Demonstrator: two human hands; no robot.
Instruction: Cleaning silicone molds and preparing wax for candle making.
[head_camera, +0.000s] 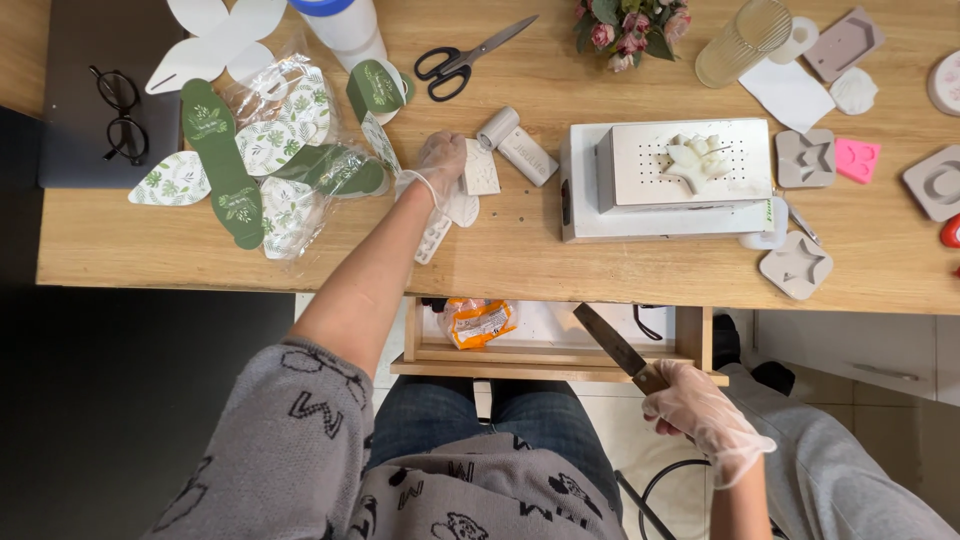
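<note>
Our left hand (440, 160), in a thin clear glove, is stretched out over the counter (520, 250) with its fingers closed around a small white block (481, 168), pinning it down beside a short grey cylinder (497, 127). Our right hand (700, 412), also gloved, hangs low over our lap, gripping the wooden handle of a knife (612, 343) whose blade points up and left across the open drawer (545, 345) beneath the counter edge.

To work the block cleanly, we judge it best to keep the left fingertips tucked back from its free edge and to bring the blade up well clear of the forearm.

Left of the block lie green leaf-print card cutouts (240, 170) and cellophane; scissors (465, 60) sit above. To the right stands a white perforated box (690, 165) carrying a pale tree shape, with grey and pink moulds (830, 160) beyond.
</note>
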